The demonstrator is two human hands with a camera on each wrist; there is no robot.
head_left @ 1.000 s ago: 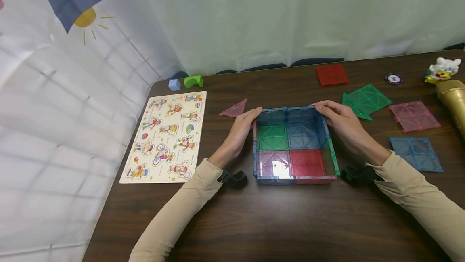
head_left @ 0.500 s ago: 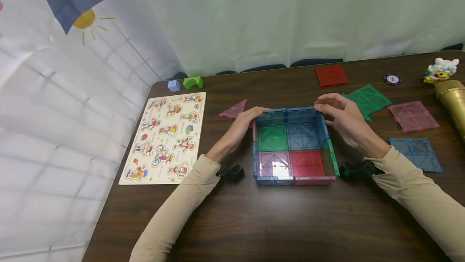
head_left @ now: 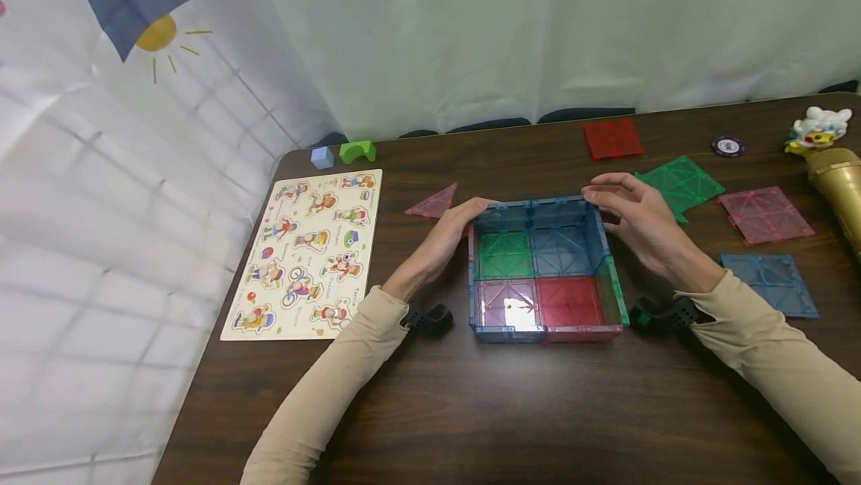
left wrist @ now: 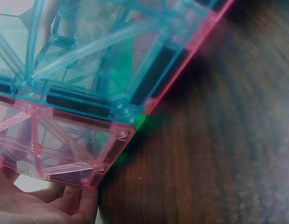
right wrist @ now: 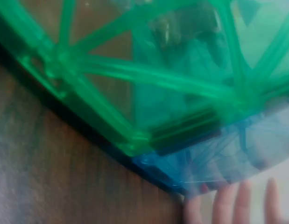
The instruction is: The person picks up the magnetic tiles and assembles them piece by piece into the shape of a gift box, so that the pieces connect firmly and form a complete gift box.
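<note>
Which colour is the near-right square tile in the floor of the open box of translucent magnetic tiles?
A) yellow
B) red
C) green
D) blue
B: in the head view, the near-right floor tile of the open box of translucent magnetic tiles is red; green and blue squares lie at the far side.

Between the left hand (head_left: 444,235) and the right hand (head_left: 639,223) stands the tile box (head_left: 545,268), filling that gap. Near the wrists and toward the person the table (head_left: 511,410) lies bare. Just beyond the left hand's fingertips lies a pink triangle (head_left: 433,203); well to its outer side, a puzzle board (head_left: 306,252). Beyond the right hand lie green tiles (head_left: 679,184) (just beside the knuckles), with a pink tile (head_left: 767,214) and blue tile (head_left: 770,285) farther out.
</note>
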